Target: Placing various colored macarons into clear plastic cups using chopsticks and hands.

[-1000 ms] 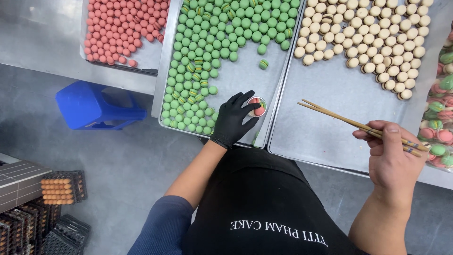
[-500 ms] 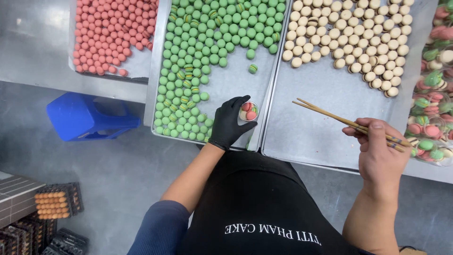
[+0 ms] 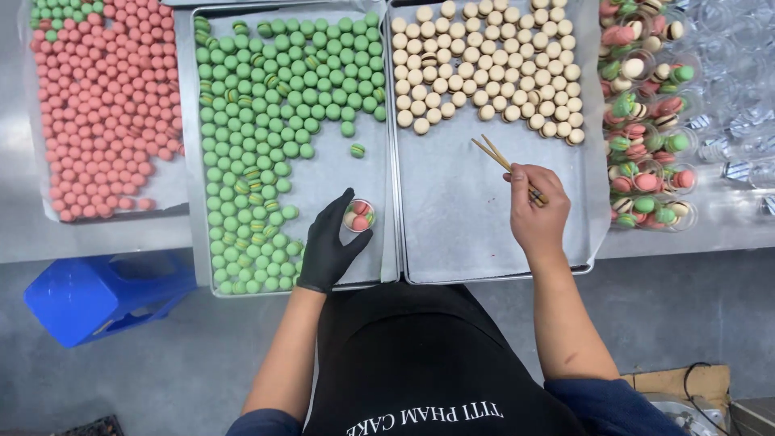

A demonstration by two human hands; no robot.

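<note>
My left hand (image 3: 329, 246), in a black glove, grips a small clear cup (image 3: 359, 215) holding a few pink and green macarons, resting on the tray of green macarons (image 3: 274, 137). My bare right hand (image 3: 534, 211) holds a pair of wooden chopsticks (image 3: 499, 158) above the bare paper of the tray of cream macarons (image 3: 484, 73). The chopstick tips point up-left toward the cream pile and carry nothing. One green macaron (image 3: 358, 150) lies alone on the paper above the cup.
A tray of pink macarons (image 3: 105, 105) sits at far left. Filled clear cups of mixed macarons (image 3: 646, 121) stand at right, with empty clear cups (image 3: 739, 97) beyond. A blue plastic stool (image 3: 101, 295) stands on the floor at lower left.
The view has shifted so the trays sit squarer and closer. My right hand moved up and left, the chopsticks now over the cream tray's paper. The left hand still grips the cup.
</note>
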